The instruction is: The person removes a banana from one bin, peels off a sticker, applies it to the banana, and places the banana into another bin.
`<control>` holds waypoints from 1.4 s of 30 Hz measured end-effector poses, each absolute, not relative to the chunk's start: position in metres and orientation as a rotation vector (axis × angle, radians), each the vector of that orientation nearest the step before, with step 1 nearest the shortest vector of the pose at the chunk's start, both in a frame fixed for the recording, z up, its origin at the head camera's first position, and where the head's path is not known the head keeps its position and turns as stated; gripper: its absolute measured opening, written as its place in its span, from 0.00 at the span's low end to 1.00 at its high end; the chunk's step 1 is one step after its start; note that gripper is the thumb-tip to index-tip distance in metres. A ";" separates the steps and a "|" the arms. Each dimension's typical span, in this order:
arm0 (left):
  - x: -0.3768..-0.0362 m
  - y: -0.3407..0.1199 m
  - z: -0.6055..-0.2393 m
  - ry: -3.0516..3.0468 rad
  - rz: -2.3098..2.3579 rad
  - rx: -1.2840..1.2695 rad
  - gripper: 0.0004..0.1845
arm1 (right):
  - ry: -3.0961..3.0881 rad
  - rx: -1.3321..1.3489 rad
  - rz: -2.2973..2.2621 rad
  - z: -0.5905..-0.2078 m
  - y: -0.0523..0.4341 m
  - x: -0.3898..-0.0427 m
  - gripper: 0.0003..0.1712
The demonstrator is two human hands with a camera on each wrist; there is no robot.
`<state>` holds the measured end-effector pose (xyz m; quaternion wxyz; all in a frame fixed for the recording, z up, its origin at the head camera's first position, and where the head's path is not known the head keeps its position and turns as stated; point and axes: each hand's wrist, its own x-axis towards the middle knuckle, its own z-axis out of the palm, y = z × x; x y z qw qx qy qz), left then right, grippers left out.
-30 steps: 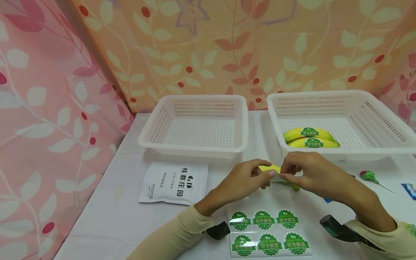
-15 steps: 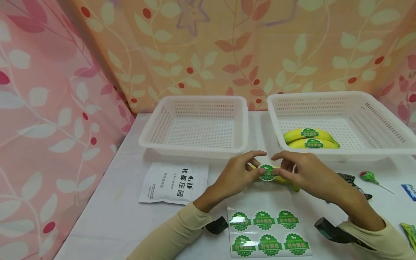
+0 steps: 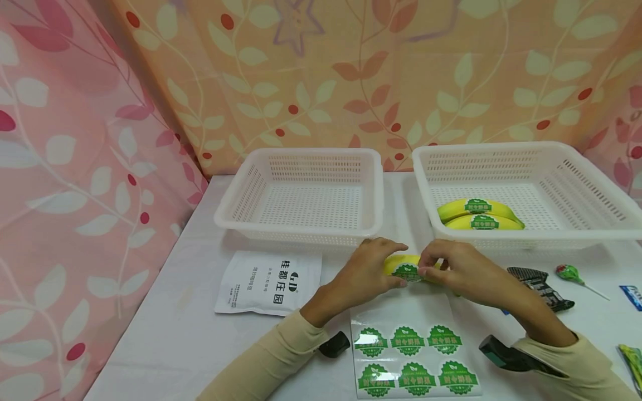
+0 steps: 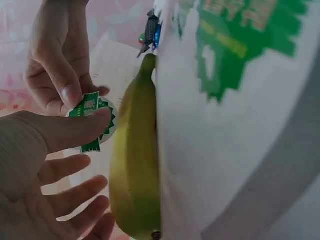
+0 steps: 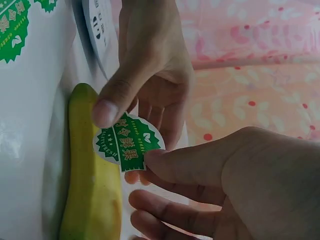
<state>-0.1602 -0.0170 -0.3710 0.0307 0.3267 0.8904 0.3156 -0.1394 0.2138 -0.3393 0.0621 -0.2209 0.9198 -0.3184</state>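
A yellow banana (image 3: 395, 263) lies on the table between my hands. Over its near side is a round green sticker (image 3: 407, 272) with a white edge, its printed face showing. My right hand (image 3: 466, 273) pinches the sticker's right edge between thumb and finger. On the other side, my left hand (image 3: 366, 275) has its fingers spread around the banana's left end, with its thumb just below the sticker. In the right wrist view the sticker (image 5: 132, 136) stands beside the banana (image 5: 95, 165), close to both thumbs. The left wrist view has my left thumb overlapping the sticker (image 4: 91, 142).
A sheet of green stickers (image 3: 401, 312) lies in front. White baskets stand behind: one on the left (image 3: 301, 230), another on the right (image 3: 531, 231) containing two stickered bananas (image 3: 478, 206). A white pouch (image 3: 271, 281), a black wrapper (image 3: 544, 289) and a lollipop (image 3: 568, 272) lie around.
The sticker has turned from its pale side to its green face and come down over the banana. My left thumb has moved off its left edge, while the right hand keeps its pinch.
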 end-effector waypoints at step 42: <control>-0.163 -0.018 -0.383 2.804 0.824 0.937 0.23 | 2.867 -0.865 -0.751 -0.370 0.206 -0.149 0.20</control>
